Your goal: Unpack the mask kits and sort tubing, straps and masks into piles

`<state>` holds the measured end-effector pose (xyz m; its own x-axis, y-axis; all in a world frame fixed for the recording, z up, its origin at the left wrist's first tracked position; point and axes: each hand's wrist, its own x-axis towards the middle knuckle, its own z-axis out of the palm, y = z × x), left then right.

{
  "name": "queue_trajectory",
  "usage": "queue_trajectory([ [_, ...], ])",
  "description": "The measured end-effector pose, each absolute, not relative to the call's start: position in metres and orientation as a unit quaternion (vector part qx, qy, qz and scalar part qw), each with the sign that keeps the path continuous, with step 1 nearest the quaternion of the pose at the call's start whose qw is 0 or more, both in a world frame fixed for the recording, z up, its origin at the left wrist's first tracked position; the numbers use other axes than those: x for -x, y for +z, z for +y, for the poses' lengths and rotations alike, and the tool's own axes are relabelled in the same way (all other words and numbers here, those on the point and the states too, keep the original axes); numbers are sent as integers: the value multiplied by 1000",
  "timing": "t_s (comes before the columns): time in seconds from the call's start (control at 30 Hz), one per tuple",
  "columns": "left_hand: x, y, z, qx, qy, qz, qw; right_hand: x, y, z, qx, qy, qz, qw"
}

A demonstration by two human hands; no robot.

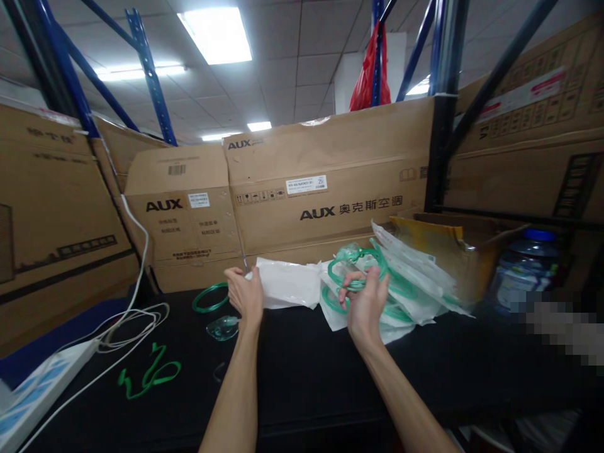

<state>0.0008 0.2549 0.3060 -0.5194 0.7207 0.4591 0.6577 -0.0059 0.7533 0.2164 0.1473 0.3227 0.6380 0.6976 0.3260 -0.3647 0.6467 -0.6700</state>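
Note:
My left hand (246,296) pinches the left end of a flat white plastic pouch (290,283), held above the black table. My right hand (367,308) has its fingers closed around a coil of green tubing (334,277), with a clear greenish plastic piece (348,253) at its top. Behind and beside that hand lies a pile of white pouches (415,267), with green tubing showing through them. Left of my left hand, another green tubing coil (202,306) rests on the table near a clear mask-like piece (223,328).
A green strap (151,377) and white cable (117,336) lie at left, by a white power strip (51,384). Cardboard boxes (330,163) wall off the back. An open carton (476,251) and a blue-capped jar (526,270) stand at right on the black table (306,384).

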Motion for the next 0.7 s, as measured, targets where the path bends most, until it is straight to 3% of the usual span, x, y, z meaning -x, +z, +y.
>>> queue_trajectory([
  [0.23, -35, 284, 259, -763, 260, 585, 89, -214, 319, 148, 276, 340, -322, 839],
  [0.4, -37, 265, 267, -719, 147, 675, 78, -214, 318, 149, 276, 359, -327, 830],
  [0.7, -46, 271, 300, -597, 132, 791, 0, -206, 323, 143, 280, 394, -353, 801],
])
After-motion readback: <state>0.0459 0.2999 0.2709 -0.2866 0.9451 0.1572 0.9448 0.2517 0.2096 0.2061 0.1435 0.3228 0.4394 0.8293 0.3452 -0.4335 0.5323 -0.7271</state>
